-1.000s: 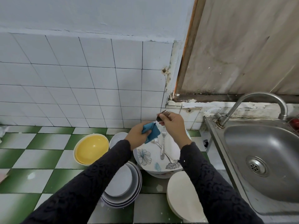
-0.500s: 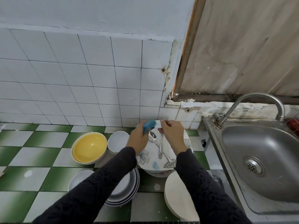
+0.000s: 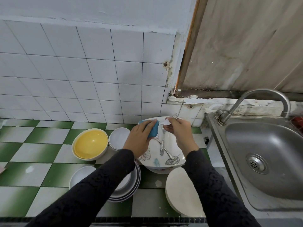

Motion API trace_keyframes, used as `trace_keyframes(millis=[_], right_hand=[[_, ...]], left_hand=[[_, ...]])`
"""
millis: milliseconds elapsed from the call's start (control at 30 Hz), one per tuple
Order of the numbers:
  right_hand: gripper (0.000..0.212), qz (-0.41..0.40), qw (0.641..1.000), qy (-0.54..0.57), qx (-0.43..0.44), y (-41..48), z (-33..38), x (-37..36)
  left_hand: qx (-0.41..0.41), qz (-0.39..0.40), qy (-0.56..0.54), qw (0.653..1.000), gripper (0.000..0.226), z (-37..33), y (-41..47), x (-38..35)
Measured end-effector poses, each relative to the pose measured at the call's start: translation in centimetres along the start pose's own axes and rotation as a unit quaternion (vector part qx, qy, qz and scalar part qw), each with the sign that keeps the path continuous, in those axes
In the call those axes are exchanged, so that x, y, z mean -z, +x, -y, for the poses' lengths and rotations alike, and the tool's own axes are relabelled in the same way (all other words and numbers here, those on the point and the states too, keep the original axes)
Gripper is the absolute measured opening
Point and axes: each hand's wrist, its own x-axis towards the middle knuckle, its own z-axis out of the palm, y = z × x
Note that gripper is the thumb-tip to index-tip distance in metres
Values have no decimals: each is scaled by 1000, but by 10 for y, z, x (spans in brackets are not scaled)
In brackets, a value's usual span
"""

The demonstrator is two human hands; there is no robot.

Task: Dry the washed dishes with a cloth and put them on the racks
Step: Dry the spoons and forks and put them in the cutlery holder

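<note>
Over green-checked counter (image 3: 32, 151) beside sink (image 3: 268, 141): left hand (image 3: 139, 140) around blue cloth (image 3: 153, 131), right hand (image 3: 180, 130) around fork (image 3: 175, 115).

The 2 black-sleeved arms reach forward, hands close together; the left hand (image 3: 139, 140) grips a blue cloth (image 3: 153, 132), the right hand (image 3: 179, 131) pinches a fork (image 3: 175, 116).

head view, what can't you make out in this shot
All in the head view:
- Held fork: handle hidden inside the right hand; only the tines show.
- Spoon: bowl hidden behind the blue cloth.
- Grey plate stack: count hidden by the left sleeve.
- Red object: cut off by the right edge.
- Racks: none in view.
</note>
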Motion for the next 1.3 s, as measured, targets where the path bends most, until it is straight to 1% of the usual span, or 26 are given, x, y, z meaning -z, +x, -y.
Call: trace_keyframes(millis=[67,133,200,333,367,400,467,533,567,633,700,733,767,800,833,867,900,933,967,1000,1067,1100,1167,1200,1233,1300], right_hand=[[16,16,1000,26,4,-1,0,5],[14,33,997,66,1,1,0,10],[11,57,991,118,-4,2,1,12],[8,79,974,213,-18,0,-5,6],[8,93,974,205,-22,-3,-11,3],[9,111,978,173,-24,-5,-16,0],[15,139,987,80,-22,-8,-25,-4],[21,139,990,7,-3,-9,-27,-5],[23,136,991,-12,7,-10,-26,-5],[25,131,991,-5,20,-12,-24,-7],[28,111,992,52,18,-13,-19,-10],[28,97,992,81,18,-13,-15,-9],[28,88,992,93,22,-10,-11,-9],[29,84,993,78,30,-7,-8,-7],[29,84,995,44,42,-4,-6,-4],[29,87,995,-4,55,-2,-6,-2],[28,94,991,-62,69,-1,-8,-1],[28,106,983,-125,81,-2,-11,-1],[27,123,971,-184,91,-3,-15,-2],[27,141,958,-228,99,-5,-19,-5],[26,160,942,-272,115,-8,-25,-13],[21,161,937,-284,127,-9,-28,-17],[4,161,930,-299,139,-13,-34,-24],[4,160,925,-311,147,-14,-37,-26],[9,157,921,-322,156,-14,-41,-26],[14,152,919,-327,160,-11,-44,-21]], left_hand=[[21,20,-11,1000,61,6,3,5],[51,59,-39,996,55,10,5,10],[81,91,-92,988,49,10,6,12],[111,105,-202,968,41,6,10,16],[115,108,-219,963,39,4,11,16],[118,112,-230,960,37,3,10,15],[122,127,-237,955,33,0,6,13],[132,138,-244,951,31,2,1,12],[141,136,-249,948,30,2,-1,13],[156,116,-272,942,26,5,-3,16],[176,96,-293,935,20,9,-4,18],[201,93,-312,924,21,13,-6,17],[241,90,-355,899,23,16,-8,17],[293,82,-429,851,26,18,-9,19],[342,69,-519,780,28,19,-10,20],[375,51,-608,698,29,18,-10,23],[389,30,-678,623,32,17,-9,27],[393,16,-721,570,37,15,-7,31],[392,4,-743,542,41,14,-4,33],[390,-1,-752,532,45,12,-1,36],[397,-2,-748,531,52,7,6,38],[401,-2,-747,531,52,5,9,39],[395,-7,-752,528,37,0,15,39],[392,-9,-755,526,30,-3,18,41],[387,-9,-758,524,28,-5,20,43],[384,-14,-763,519,31,-4,24,47]])
